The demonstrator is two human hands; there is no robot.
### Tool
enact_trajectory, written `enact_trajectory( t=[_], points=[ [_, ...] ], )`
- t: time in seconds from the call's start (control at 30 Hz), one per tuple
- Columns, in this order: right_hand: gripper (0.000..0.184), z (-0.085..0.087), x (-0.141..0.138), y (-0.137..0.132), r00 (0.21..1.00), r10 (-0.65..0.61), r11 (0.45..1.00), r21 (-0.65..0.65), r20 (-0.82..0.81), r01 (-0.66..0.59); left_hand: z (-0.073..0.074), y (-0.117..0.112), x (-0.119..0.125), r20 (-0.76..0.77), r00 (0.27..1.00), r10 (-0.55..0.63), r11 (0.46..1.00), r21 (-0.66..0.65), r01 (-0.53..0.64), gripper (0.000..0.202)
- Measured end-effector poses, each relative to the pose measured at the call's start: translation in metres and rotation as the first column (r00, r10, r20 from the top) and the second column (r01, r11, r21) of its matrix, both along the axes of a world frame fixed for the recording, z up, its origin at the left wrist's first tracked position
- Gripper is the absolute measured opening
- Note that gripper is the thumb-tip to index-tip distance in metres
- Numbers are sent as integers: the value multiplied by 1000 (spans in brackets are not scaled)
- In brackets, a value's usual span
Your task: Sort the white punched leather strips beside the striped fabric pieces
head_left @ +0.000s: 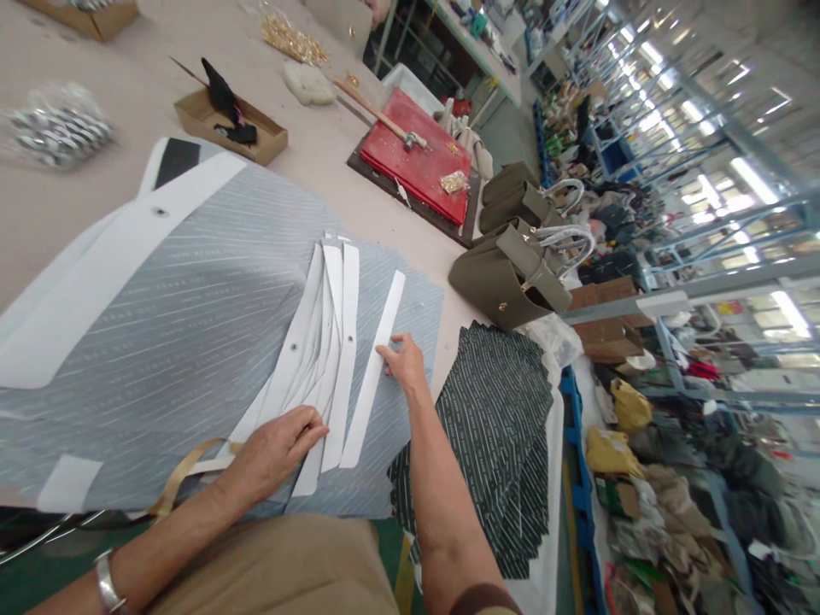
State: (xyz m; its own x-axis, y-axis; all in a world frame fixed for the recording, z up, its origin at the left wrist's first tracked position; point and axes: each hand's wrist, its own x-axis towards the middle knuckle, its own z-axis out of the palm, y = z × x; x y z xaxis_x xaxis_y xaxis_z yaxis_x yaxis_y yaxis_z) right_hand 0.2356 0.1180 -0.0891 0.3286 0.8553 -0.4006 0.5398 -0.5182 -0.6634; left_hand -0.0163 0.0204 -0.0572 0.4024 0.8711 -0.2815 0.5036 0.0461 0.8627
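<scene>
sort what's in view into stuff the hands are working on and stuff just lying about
In hand: left hand on the strip fan; right hand on the single strip; grey sheets under them.
Lying about: hammer, red board, olive bags, cardboard tray, dark sheets.

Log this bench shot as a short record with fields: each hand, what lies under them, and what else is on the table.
Left hand: palm down on a fan of white strips
Right hand: fingertips on a single white strip, apart to the right of the fan
Underneath: grey striped panels on the table
Right of panels: dark green striped fabric
Far side: red mat with a hammer on it, olive handbags, cardboard tray
</scene>
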Motion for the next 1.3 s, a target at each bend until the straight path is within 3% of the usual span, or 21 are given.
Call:
enact_trajectory(
  t=[0.07, 0.17, 0.27, 0.37, 0.5, 0.7, 0.8, 0.9, 1.07, 1.2, 1.3],
  points=[
    [48, 3, 4, -2, 996, -25, 999, -20, 88, 26, 0, 0, -1, 12, 1000, 12, 1000, -12, -12, 28],
    [42, 9, 0, -13, 989, -42, 999, 30, 138, 38, 2, 0, -2, 47, 998, 32, 999, -35, -30, 32],
    [46, 18, -20, -26, 957, 111, 983, 113, 267, -146, 5, -2, -3, 67, 997, 35, 998, -50, -32, 33],
    [56, 28, -44, -32, 869, 248, 960, 8, 427, -278, 9, -6, -2, 62, 998, 25, 998, -57, -21, 32],
    [61, 39, -64, -27, 776, 342, 939, -161, 530, -304, 14, -13, 1, 53, 999, 1, 997, -74, 2, 32],
    [60, 43, -60, -25, 727, 397, 915, -183, 560, -359, 22, -21, 5, 30, 997, -64, 997, -43, 65, 37],
    [63, 44, -35, -32, 795, 325, 941, -86, 512, -328, 28, -24, 6, -8, 996, -94, 995, -19, 94, 40],
    [61, 51, 11, -50, 891, 88, 981, 114, 446, -154, 32, -27, 7, -20, 996, -89, 995, 37, 90, 42],
    [61, 73, 117, -109, 873, -303, 906, 399, 383, 139, 31, -25, 10, 5, 997, -79, 966, 246, 75, 43],
    [64, 90, 193, -170, 812, -446, 868, 403, 376, 290, 34, -24, 15, 56, 990, -128, 891, 445, 90, 46],
    [64, 96, 221, -200, 736, -483, 875, 284, 474, 392, 41, -23, 19, 70, 981, -179, 817, 566, 109, 48]
  ],
)
